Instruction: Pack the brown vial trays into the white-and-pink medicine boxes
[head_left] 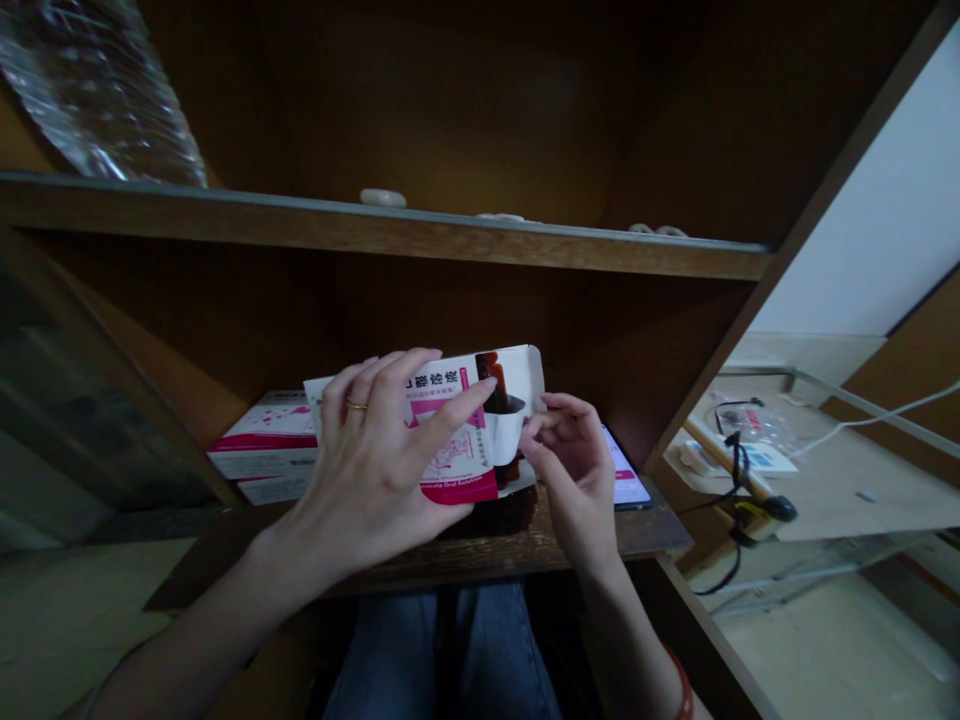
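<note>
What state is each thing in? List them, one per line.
medicine box: end flap open, held upright on the shelf.
left hand: spread over the box front, gripping it.
right hand: fingers pinching the open flap.
phone: screen lit, lying flat.
second box: closed, lying flat.

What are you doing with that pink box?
A person sits at a wooden shelf unit, holding a white and pink medicine box in both hands. The left hand wraps around the front of it, and the right hand is at its open end flap, where dark brown bottles show inside. Two more pink boxes lie stacked on the lower shelf behind, and a phone lies to the right with its screen lit.
</note>
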